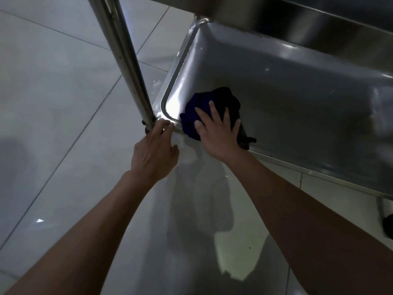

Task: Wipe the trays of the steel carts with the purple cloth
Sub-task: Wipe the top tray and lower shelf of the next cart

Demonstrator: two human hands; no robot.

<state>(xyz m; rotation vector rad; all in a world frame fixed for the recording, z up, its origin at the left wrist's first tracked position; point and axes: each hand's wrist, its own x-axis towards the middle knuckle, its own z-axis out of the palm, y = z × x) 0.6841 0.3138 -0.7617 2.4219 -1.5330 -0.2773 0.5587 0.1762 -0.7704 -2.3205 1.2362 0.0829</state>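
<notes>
Pressing down with straight, spread fingers, the right hand (217,129) lies flat on the crumpled dark purple cloth (204,107); the fingers are not curled round the fabric, and the palm covers its near part. The cloth sits in the near-left corner of the lower shallow stainless-steel cart tray (297,99), on the tray floor and lapping up against the near rim, with a dark tail of fabric poking out to the right of the wrist. Bunched as it is, the cloth has no clear long axis (it reads as a rough lump, slightly longer from near-left to far-right).

The left hand (154,153) reaches to the tray's outer corner, where the round steel cart post (125,60) meets the rim. Its fingers are bent, with the fingertips (164,124) touching the corner joint; whether they actually clamp the post or only rest against it cannot be told.

The tray's long side runs from the near-left corner away to the far right. Above it, at the far right, hangs the upper steel tray (319,24). Pale glossy floor tiles (53,92) lie to the left and near, and a dark caster wheel (388,225) shows at the right edge.
</notes>
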